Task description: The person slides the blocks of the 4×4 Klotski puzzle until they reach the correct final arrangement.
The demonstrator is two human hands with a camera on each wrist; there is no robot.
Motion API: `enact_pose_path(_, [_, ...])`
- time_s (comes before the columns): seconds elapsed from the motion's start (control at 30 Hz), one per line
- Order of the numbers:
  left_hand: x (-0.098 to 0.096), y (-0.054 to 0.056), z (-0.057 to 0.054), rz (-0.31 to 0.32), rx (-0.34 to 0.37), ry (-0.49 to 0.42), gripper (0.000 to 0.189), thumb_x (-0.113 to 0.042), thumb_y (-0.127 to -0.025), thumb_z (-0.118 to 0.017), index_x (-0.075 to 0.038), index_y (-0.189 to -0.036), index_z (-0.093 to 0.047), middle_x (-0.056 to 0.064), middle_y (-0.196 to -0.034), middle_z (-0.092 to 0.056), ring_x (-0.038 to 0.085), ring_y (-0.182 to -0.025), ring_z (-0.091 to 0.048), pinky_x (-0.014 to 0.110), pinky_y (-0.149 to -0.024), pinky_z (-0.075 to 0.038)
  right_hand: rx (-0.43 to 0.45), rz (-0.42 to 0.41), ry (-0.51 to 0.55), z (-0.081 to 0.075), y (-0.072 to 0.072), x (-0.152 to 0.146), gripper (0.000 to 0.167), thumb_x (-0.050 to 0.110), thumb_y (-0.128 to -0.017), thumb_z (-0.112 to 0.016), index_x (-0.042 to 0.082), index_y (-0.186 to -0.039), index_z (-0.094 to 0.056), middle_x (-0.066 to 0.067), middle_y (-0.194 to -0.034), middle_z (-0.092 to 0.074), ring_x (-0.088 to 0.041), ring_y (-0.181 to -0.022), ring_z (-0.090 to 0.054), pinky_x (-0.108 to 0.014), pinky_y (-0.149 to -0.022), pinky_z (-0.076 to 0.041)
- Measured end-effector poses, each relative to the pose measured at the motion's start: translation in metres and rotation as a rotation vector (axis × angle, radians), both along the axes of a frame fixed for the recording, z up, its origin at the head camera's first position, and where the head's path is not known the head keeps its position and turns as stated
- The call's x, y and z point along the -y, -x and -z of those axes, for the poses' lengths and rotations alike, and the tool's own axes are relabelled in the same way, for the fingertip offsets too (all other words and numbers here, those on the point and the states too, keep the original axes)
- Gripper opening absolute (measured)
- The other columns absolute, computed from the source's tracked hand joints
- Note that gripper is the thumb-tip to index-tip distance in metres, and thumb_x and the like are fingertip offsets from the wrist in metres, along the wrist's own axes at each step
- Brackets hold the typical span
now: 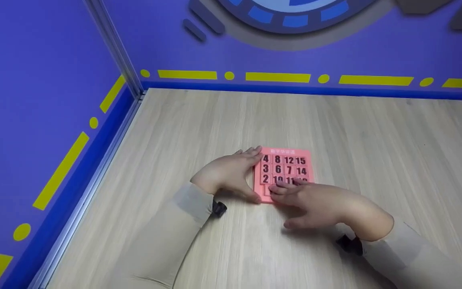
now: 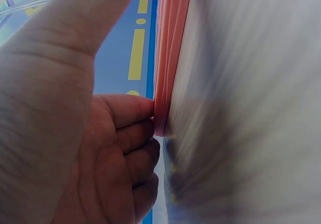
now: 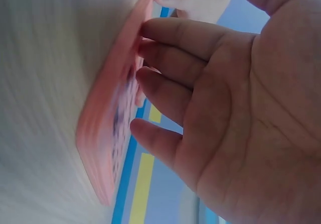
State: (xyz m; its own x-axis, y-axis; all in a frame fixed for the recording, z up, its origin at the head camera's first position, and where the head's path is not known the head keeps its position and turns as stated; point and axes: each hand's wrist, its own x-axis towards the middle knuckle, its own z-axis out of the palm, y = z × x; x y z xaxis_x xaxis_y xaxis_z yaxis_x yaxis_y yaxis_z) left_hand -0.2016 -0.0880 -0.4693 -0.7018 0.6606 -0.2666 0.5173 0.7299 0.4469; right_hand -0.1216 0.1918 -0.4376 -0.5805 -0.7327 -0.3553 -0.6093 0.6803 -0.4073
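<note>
A pink sliding number puzzle lies flat on the table, with black numbers on its square tiles. The top row reads 4, 8, 12, 15; below it come 3, 6, 7, 14. My left hand holds the board by its left side, fingers near the upper corner and thumb at the lower one. In the left wrist view, fingertips touch the pink edge. My right hand reaches over the lower rows, its nearly straight fingers touching the tiles around the bottom left. It hides most of the bottom row.
The wood-grain table extends around the board. A blue wall with yellow dashes rises at the back, and another blue panel stands on the left. A metal rail runs along the left edge.
</note>
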Motion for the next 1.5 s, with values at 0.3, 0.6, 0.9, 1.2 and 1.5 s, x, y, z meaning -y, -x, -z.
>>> enact_pose_path(0.3, [-0.002,0.0,-0.003,-0.006,0.005,0.002,0.137,-0.067,-0.078,-0.097,-0.012,-0.181,-0.025,-0.003,-0.193,-0.01,0.016,-0.18,-0.01,0.036,-0.148,-0.012,-0.025,-0.028,0.036,0.009,0.0,0.005,0.084,0.053,-0.104,-0.073,0.015,-0.174,-0.046,-0.005,-0.187,-0.033,-0.033,-0.176,-0.027,-0.066,-0.145,-0.016])
enact_pose_path(0.6, [-0.007,0.003,-0.003,-0.003,0.009,0.015,0.138,-0.069,-0.078,-0.096,-0.013,-0.182,-0.024,-0.004,-0.193,-0.007,0.016,-0.18,-0.008,0.036,-0.148,-0.01,-0.174,-0.012,0.079,-0.002,0.004,-0.016,0.07,0.042,-0.11,-0.072,0.017,-0.172,-0.051,-0.004,-0.182,-0.044,-0.035,-0.169,-0.044,-0.063,-0.138,-0.038])
enact_pose_path(0.9, [-0.009,0.004,-0.003,0.008,0.013,0.02,0.14,-0.067,-0.077,-0.098,-0.011,-0.181,-0.022,-0.001,-0.193,-0.007,0.018,-0.18,-0.009,0.035,-0.148,-0.007,-0.238,0.042,0.058,0.002,-0.009,-0.044,0.058,0.041,-0.109,-0.074,0.011,-0.158,-0.068,-0.008,-0.165,-0.065,-0.041,-0.158,-0.058,-0.069,-0.132,-0.043])
enact_pose_path(1.2, [-0.002,0.001,-0.002,-0.002,0.014,0.003,0.139,-0.066,-0.078,-0.097,-0.012,-0.181,-0.022,-0.002,-0.193,-0.007,0.017,-0.18,-0.009,0.034,-0.148,-0.008,-0.162,0.062,0.089,0.009,-0.011,-0.044,0.064,0.047,-0.109,-0.073,0.01,-0.16,-0.066,-0.011,-0.167,-0.063,-0.041,-0.161,-0.054,-0.069,-0.136,-0.037])
enact_pose_path(1.5, [0.0,-0.002,-0.001,-0.004,0.008,0.004,0.139,-0.067,-0.079,-0.097,-0.011,-0.181,-0.023,-0.002,-0.193,-0.007,0.018,-0.18,-0.009,0.036,-0.148,-0.009,-0.129,0.049,0.099,0.008,-0.011,-0.044,0.065,0.049,-0.108,-0.072,0.011,-0.16,-0.065,-0.009,-0.172,-0.058,-0.04,-0.164,-0.05,-0.07,-0.138,-0.031])
